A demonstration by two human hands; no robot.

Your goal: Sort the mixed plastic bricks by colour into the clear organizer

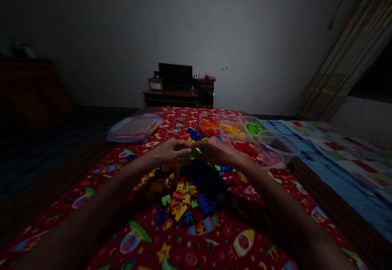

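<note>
Over the heap of mixed building blocks (180,200), the left hand (171,151) and right hand (216,149) come together, fingers bent inward, tips close; a light green piece (197,152) shows beside them, though I cannot tell whether either grips it. The heap lies on a red patterned cloth (190,247). Farther off, clear containers (271,164) with colour-sorted pieces (253,128) stand right, stacked lids (136,126) left.

The left hand (168,152) and right hand (219,151) hid some bricks (181,213); whether either gripped one was unclear. The cloth (110,247) lost its near edge below. By its right edge, the tub's (293,152) contents were too dim.
</note>
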